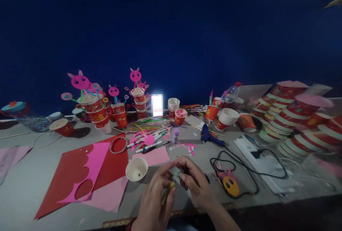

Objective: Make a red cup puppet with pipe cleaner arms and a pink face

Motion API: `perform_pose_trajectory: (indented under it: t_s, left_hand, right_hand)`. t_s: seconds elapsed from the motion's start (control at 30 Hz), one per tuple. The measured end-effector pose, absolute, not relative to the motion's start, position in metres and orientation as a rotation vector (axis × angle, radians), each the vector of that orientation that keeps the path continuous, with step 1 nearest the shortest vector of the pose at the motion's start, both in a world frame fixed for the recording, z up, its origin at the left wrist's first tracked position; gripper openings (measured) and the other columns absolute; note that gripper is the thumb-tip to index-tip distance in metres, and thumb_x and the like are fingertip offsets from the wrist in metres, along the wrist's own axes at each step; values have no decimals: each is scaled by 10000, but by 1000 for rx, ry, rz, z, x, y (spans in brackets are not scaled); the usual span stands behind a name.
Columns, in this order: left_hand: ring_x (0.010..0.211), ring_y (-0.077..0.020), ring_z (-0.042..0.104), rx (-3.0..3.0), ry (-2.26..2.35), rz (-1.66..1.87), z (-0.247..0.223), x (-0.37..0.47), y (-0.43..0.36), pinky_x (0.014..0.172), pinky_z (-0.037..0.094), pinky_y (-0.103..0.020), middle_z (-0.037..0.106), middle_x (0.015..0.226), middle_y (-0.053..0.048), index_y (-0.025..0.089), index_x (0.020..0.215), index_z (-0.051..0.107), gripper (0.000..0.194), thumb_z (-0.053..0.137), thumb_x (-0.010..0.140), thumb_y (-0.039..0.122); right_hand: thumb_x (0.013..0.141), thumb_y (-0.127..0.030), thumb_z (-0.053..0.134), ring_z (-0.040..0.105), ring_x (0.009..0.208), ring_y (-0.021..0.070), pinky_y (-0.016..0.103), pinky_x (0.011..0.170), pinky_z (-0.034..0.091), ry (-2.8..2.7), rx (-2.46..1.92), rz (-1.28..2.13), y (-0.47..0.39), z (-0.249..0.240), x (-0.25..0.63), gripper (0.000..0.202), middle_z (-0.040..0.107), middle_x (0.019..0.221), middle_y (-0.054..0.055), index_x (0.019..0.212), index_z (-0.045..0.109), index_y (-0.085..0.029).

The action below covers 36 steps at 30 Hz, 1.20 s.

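**Pinched low in the frame: a small, pale, glossy piece [175,171]**

At lower centre, the left hand [153,190] and right hand [197,183] have their fingers clamped on it from either side. The left fingers also grip a slim yellow item [170,186], too blurred to identify. On the grey desk [21,188], a round white paper cup [136,169] sits left of them; a dark blue glue gun [205,134] lies right of centre.

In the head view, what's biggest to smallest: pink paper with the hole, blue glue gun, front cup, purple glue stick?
1. Holed pink paper
2. Blue glue gun and front cup: too alike to rank; cup's nearer
3. Purple glue stick
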<state>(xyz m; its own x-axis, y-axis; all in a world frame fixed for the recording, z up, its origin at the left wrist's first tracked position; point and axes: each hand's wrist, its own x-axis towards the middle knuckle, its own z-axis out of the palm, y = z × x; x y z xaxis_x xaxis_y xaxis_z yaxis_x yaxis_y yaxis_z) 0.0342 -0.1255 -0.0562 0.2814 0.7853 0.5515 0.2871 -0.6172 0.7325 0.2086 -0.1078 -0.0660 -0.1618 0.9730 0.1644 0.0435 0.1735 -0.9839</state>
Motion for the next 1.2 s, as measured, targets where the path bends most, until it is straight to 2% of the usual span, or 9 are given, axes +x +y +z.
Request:
perform_pose_trajectory:
  t_s: [0.13, 0.27, 0.43, 0.67, 0.83, 0.97, 1.2]
  left_hand:
    - [1245, -265, 615, 1914, 961, 1337, -56, 34, -127, 979, 536, -400, 607, 1403, -147, 242, 1015, 574, 146, 486, 965, 137]
    - [1195, -241, 643, 1924, 908, 1278, -55, 32, -127, 970, 533, -362, 606, 1405, -119, 247, 1018, 582, 148, 503, 963, 135]
    - [1229, -240, 617, 1847, 915, 1292, -58, 33, -129, 996, 507, -353, 594, 1415, -116, 240, 1011, 596, 129, 497, 979, 163]
    - [1236, -245, 614, 1850, 865, 1266, -54, 32, -130, 991, 510, -356, 601, 1408, -131, 239, 1029, 606, 145, 507, 974, 149]
    - [1218, -248, 619, 1783, 883, 1334, -54, 32, -131, 986, 500, -350, 636, 1359, -129, 234, 990, 615, 103, 512, 990, 233]
    - [1187, -231, 623, 1727, 911, 1356, -53, 34, -133, 957, 486, -326, 645, 1336, -121, 225, 935, 585, 127, 492, 1008, 271]
    - [1194, -261, 611, 1519, 937, 1333, -49, 37, -135, 963, 486, -353, 618, 1372, -142, 209, 876, 581, 199, 522, 996, 356]
  right_hand:
    - [886, -253, 492, 477, 696, 154, 252, 610, 412, -1464, -1028, 1143, -109, -64, 211, 129, 519, 845, 3, 981, 569, -213]
    - [884, -279, 524, 484, 715, 157, 256, 633, 419, -1481, -1058, 1135, -110, -58, 211, 147, 533, 856, 4, 1003, 577, -212]
    - [848, -240, 531, 505, 754, 161, 256, 648, 426, -1460, -1015, 1126, -112, -54, 211, 94, 546, 887, 12, 931, 569, -216]
    - [906, -346, 569, 532, 816, 179, 279, 726, 453, -1411, -1022, 1126, -113, -55, 208, 147, 557, 884, 22, 951, 579, -206]
    - [906, -384, 571, 533, 823, 188, 284, 739, 459, -1453, -982, 1104, -113, -54, 207, 178, 553, 881, 24, 931, 587, -209]
    - [919, -392, 574, 534, 816, 178, 259, 676, 456, -1431, -936, 1169, -114, -54, 209, 175, 549, 914, 31, 925, 578, -218]
    - [948, -428, 585, 479, 596, 103, 216, 499, 414, -1423, -926, 1227, -115, -57, 216, 217, 574, 968, 34, 1022, 619, -227]
